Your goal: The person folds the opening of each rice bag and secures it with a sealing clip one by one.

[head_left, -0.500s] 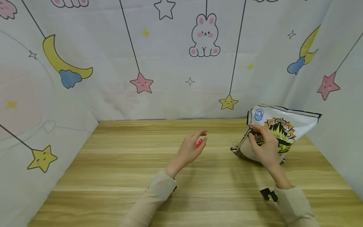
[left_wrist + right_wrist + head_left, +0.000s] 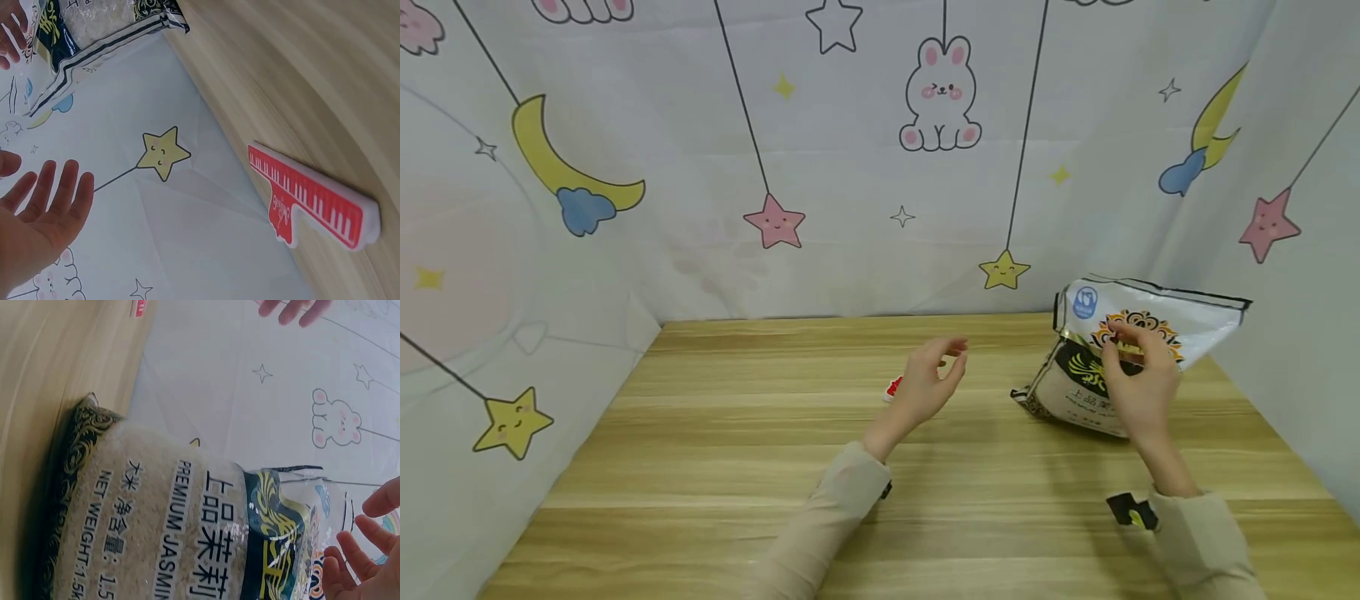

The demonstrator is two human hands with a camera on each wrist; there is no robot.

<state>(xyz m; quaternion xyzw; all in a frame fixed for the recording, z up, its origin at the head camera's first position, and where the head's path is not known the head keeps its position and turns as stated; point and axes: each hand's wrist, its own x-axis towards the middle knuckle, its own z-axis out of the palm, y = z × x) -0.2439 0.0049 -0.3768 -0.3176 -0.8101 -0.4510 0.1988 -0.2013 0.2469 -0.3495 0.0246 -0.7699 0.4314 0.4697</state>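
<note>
A bag of jasmine rice point(image 2: 1078, 392) leans upright on the right of the table, its clear lower part showing the grains and its white top flaring out. My right hand point(image 2: 1142, 383) hovers before the bag with fingers loosely bent and nothing in them; in the right wrist view its fingers point(image 2: 350, 556) are beside the bag's top. A red clip-like piece with white piano-key print point(image 2: 306, 194) stands on the table, mostly hidden behind my left hand point(image 2: 928, 379) in the head view. The left hand is raised, its fingers point(image 2: 59, 194) relaxed and apart from the piece.
The wooden table point(image 2: 700, 467) runs back to a white cloth backdrop point(image 2: 850, 150) printed with stars, moons and a rabbit. More of the same cloth point(image 2: 1300, 333) hangs along the right side. Dark pieces point(image 2: 1131, 511) show at the sleeve cuffs.
Both hands have shifted to the right. The red piece now shows left of my left hand, and more of the rice bag's lower left front is uncovered. Bag and piece stay in place.
</note>
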